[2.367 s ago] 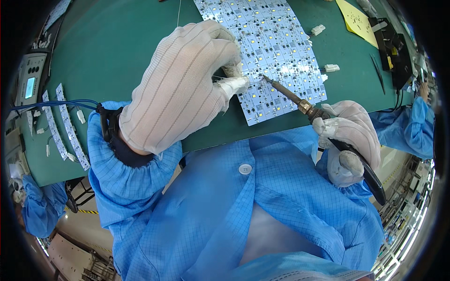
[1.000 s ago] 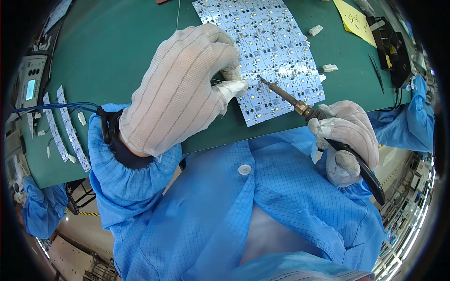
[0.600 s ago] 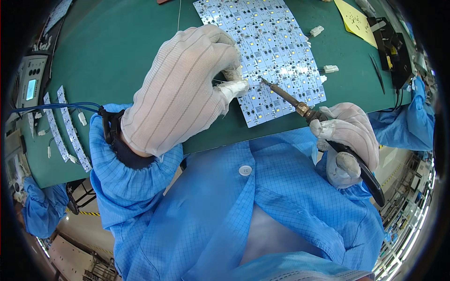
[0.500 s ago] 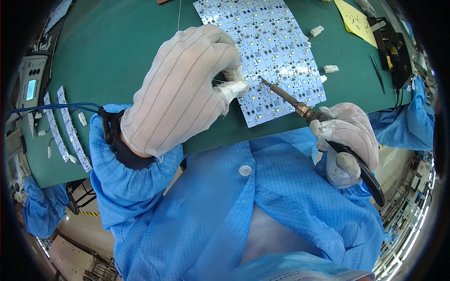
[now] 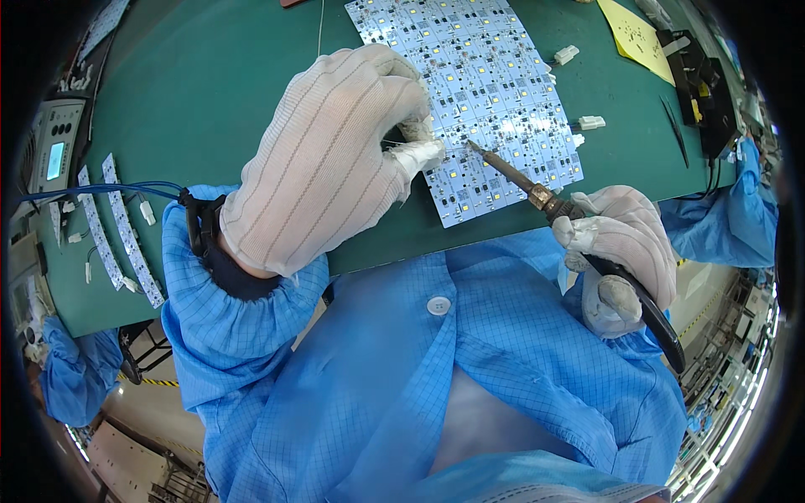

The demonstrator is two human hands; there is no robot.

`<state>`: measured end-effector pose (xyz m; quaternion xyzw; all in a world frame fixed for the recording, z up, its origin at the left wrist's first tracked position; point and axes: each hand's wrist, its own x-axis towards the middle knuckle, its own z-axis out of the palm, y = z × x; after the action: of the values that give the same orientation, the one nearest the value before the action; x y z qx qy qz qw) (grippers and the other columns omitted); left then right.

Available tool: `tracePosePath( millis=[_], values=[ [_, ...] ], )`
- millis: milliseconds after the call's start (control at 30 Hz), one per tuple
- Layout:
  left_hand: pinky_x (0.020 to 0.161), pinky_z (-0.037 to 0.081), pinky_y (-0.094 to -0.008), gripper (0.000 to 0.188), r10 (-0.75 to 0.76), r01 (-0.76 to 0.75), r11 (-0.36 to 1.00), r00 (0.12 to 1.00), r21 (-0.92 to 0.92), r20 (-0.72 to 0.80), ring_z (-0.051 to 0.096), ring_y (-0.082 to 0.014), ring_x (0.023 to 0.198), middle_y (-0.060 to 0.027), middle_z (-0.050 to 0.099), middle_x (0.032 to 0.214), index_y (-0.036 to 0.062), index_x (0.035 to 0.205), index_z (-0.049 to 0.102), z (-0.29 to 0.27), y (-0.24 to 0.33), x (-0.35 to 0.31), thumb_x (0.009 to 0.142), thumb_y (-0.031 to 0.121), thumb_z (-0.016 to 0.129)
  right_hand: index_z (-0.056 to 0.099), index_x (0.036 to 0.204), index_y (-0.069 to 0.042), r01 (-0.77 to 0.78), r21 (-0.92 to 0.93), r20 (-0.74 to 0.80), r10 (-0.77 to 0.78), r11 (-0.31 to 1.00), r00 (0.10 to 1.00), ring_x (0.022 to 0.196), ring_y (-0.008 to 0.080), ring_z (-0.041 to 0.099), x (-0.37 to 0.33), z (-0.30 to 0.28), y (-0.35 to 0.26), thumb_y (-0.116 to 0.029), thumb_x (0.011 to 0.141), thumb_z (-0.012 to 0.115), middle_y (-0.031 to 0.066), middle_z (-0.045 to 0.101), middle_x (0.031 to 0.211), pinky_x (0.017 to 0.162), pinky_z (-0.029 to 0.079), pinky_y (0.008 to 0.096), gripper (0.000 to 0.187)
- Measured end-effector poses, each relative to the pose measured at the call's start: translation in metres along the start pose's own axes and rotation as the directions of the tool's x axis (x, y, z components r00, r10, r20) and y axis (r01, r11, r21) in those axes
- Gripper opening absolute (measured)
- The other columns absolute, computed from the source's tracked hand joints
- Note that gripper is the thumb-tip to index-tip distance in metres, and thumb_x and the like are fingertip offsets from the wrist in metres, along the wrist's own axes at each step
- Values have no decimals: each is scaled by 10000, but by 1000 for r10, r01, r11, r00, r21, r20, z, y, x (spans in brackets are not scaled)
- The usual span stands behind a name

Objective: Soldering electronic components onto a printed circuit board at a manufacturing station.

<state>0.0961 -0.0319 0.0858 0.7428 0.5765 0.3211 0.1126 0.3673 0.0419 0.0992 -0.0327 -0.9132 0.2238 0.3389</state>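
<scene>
A white panel of LED circuit boards (image 5: 503, 92) lies on the green work mat. My right hand (image 5: 629, 243), in a striped white glove, is closed round the black handle of a soldering iron (image 5: 541, 195). Its tip points left and meets the panel, or hangs just over it, near its middle. My left hand (image 5: 331, 159), gloved too, is pinched at the panel's left edge. A thin solder wire (image 5: 320, 29) runs down from the top behind this hand, and a bit shows by the thumb; the fingertips hide its end. A black strap with a blue cord circles my left wrist.
Two narrow LED strips (image 5: 126, 228) with white connectors lie at the left, near a grey device with a lit display (image 5: 56, 161). White connectors (image 5: 592, 122) stick out along the panel's right side. Further right are tweezers (image 5: 674, 132), a yellow sheet (image 5: 637, 38) and a black holder (image 5: 713, 101).
Almost nothing differs. My left wrist and its strap have shifted very slightly to the right; the iron's tip stays at about the same spot on the panel.
</scene>
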Motion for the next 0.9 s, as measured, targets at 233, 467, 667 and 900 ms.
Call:
tracePosePath(
  millis=[233,467,667,900],
  values=[
    [762,447,-350,221,3,-4,1000,1000,-12,-10,588,-246,855,-44,624,928,73,713,614,-1,1,-1,640,194,785,638,856,62,-90,28,-72,92,996,993,533,173,574,11,9,-14,-484,968,410,140,659,702,521,470,322,602],
    [750,457,-348,225,-14,14,1000,1000,23,7,589,-247,847,-43,627,910,70,704,611,-1,0,0,625,179,792,640,842,56,-68,14,-103,69,998,992,530,171,573,15,13,-14,-546,952,362,137,661,701,509,468,310,673],
    [772,458,-348,215,-1,1,1000,1000,3,-8,588,-246,860,-47,629,935,70,709,617,0,1,0,628,178,786,638,852,53,-82,32,-142,86,996,986,532,173,581,15,13,-12,-523,949,399,130,659,686,508,471,313,631],
    [768,458,-349,219,7,-6,999,1000,35,-22,590,-246,863,-50,628,939,72,712,618,0,0,-3,626,185,785,625,865,64,-72,1,-30,72,997,997,533,170,586,11,6,-13,-435,950,470,143,654,682,516,478,319,530]
  ],
)
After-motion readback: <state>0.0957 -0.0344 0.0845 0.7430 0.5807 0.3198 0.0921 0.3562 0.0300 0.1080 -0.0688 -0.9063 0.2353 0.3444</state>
